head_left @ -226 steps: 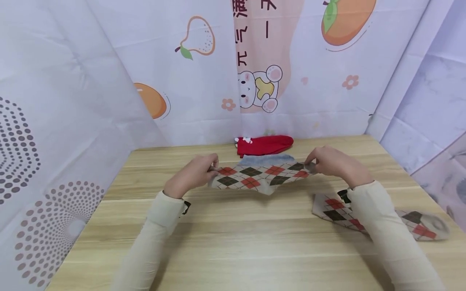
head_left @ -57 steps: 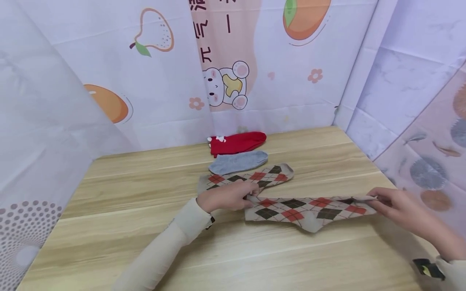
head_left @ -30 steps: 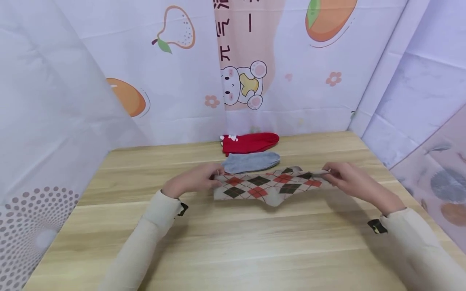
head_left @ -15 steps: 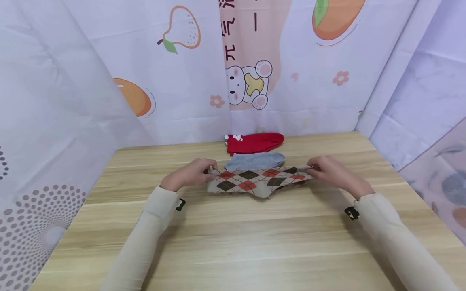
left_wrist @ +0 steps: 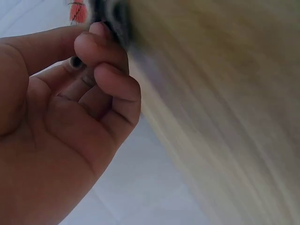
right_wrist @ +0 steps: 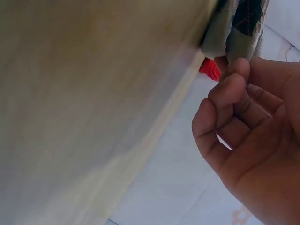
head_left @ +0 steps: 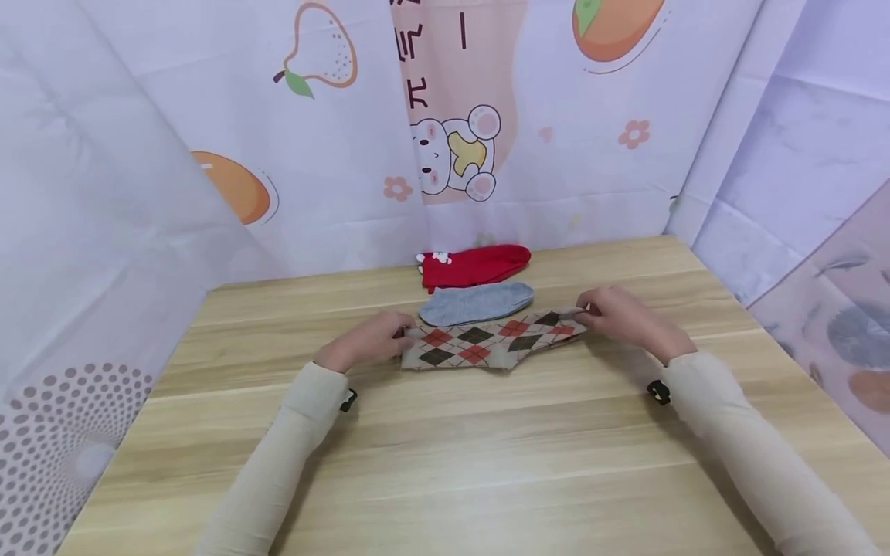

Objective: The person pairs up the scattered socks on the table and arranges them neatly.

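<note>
A beige argyle sock (head_left: 473, 346) with red and dark diamonds lies stretched sideways between my hands in the head view. My left hand (head_left: 371, 340) pinches its cuff end between thumb and fingers; the left wrist view shows that hand (left_wrist: 70, 98) gripping the cloth at the top edge. At the toe end my right hand (head_left: 626, 318) pinches the tip, and the right wrist view has the sock's toe (right_wrist: 241, 44) between thumb and fingertips. The matching argyle sock lies underneath, almost wholly hidden.
Behind the argyle sock lies a grey-blue sock (head_left: 476, 303), and beyond that a red sock (head_left: 480, 265) with a white figure at its cuff. All are on a wooden table (head_left: 445, 463). Printed curtains (head_left: 334, 170) hang along its back and sides.
From the right side of the table, both hands have carried the second argyle sock left and back. It has been lowered over its match, behind which the grey-blue sock shows.
</note>
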Available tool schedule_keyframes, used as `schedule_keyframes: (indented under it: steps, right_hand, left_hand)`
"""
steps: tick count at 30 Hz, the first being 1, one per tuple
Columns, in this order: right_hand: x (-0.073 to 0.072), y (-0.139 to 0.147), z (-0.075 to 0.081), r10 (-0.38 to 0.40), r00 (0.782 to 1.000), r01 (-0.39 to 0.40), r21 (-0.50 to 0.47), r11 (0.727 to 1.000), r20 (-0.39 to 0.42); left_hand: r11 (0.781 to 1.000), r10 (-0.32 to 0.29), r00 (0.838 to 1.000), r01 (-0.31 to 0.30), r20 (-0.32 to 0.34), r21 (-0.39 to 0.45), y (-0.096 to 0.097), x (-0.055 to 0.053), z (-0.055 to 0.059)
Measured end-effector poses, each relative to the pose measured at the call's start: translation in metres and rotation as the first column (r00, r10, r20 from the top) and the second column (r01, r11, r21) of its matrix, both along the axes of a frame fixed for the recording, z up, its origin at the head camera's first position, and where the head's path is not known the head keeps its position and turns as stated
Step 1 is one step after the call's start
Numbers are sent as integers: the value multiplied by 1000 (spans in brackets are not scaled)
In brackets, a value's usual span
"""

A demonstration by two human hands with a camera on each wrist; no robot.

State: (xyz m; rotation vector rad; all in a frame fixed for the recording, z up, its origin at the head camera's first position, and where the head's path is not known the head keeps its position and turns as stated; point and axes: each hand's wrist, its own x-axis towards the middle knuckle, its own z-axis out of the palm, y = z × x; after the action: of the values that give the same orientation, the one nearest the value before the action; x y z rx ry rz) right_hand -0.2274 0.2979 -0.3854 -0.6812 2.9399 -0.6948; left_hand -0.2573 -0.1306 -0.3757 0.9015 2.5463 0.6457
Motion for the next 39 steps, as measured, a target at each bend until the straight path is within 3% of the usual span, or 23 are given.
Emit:
schedule_keyframes:
  steps: [7, 10, 12, 14, 16, 18, 20, 23, 28, 30, 32, 37, 39]
  right_hand:
    - [2, -13, 5, -13, 1000, 14, -16, 1000, 24]
    - [4, -18, 10, -26, 1000, 27, 19, 999, -6]
    - [7, -24, 14, -44, 997, 47, 50, 998, -63]
    - [12, -32, 18, -33, 989, 44, 72, 996, -141]
    - [17, -42, 20, 11, 980, 5, 79, 997, -199]
    - [23, -52, 20, 81, 976, -67, 76, 995, -202]
    - [29, -61, 16, 158, 972, -146, 80, 986, -175]
    - [36, -69, 9, 212, 967, -196, 119, 973, -142]
    - [40, -75, 3, 204, 966, -180, 157, 971, -157]
    - [42, -77, 4, 200, 966, -178, 141, 974, -166]
    - [46, -79, 7, 204, 960, -183, 121, 976, -194]
    - [64, -77, 15, 195, 924, -166, 116, 979, -329]
    - [72, -73, 16, 179, 905, -133, 145, 981, -385]
  left_hand:
    - [999, 39, 999, -40, -29, -25, 0, 7, 2]
    - [995, 50, 992, -59, -116, -74, 2, 10, 5]
    - [989, 33, 971, -65, -237, -130, 6, 15, 9]
    - [984, 2, 927, -69, -374, -167, 14, 21, 15]
    - [984, -30, 889, -55, -458, -172, 25, 30, 21]
    - [990, -61, 885, -3, -461, -139, 36, 39, 27]
    - [992, -104, 902, 62, -419, -114, 44, 46, 29]
    - [983, -163, 915, 116, -370, -145, 49, 55, 27]
    - [974, -177, 887, 96, -427, -205, 46, 62, 16]
    - [981, -163, 866, 89, -473, -174, 43, 64, 12]
    - [989, -133, 834, 75, -536, -129, 39, 69, 11]
    - [997, -56, 714, 6, -697, -73, 29, 86, 12]
    - [995, -54, 687, -20, -724, -93, 25, 95, 13]
